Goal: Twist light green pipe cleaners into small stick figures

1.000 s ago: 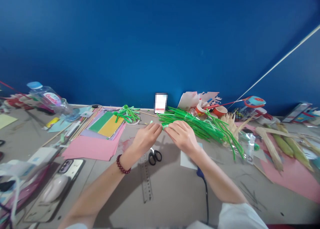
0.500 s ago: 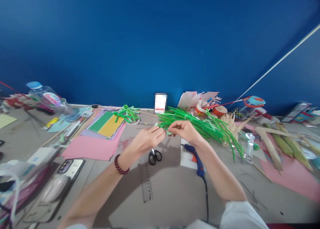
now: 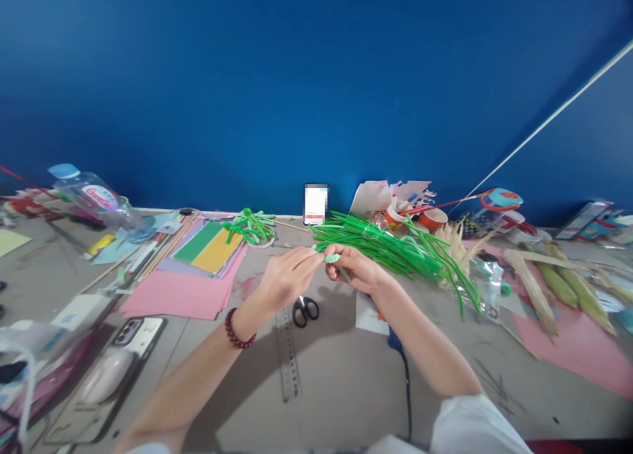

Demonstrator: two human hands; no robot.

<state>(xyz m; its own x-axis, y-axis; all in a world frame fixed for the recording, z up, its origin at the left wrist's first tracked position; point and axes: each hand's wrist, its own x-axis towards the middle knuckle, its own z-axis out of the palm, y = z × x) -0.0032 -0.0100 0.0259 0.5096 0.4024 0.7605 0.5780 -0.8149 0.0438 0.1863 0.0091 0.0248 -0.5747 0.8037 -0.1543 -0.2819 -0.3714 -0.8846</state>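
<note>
A pale green pipe cleaner [image 3: 332, 259], bent or coiled at one end, is held between my hands above the table. My left hand [image 3: 289, 274], with a dark red bead bracelet at its wrist, is closed on it with the fingers pressed together. From the other side my right hand [image 3: 357, 268] pinches it between thumb and fingers, and a thin tail hangs below. Just behind the hands lies a bundle of bright green pipe cleaners [image 3: 380, 246]. Black-handled scissors [image 3: 305, 311] and a clear ruler [image 3: 288, 355] are on the table below my left hand.
A glue gun [image 3: 394, 340] lies partly under my right forearm, its cord running toward me. Pink paper [image 3: 182, 294], a phone [image 3: 111, 378] and a plastic bottle [image 3: 93, 193] are on the left. Corn husks [image 3: 534, 289] lie right. A small propped screen [image 3: 316, 204] stands against the blue wall.
My right hand has turned and lowered slightly, its fingers curling so that more of the pale green pipe cleaner shows. My left hand stays nearly in place. The view has shifted slightly.
</note>
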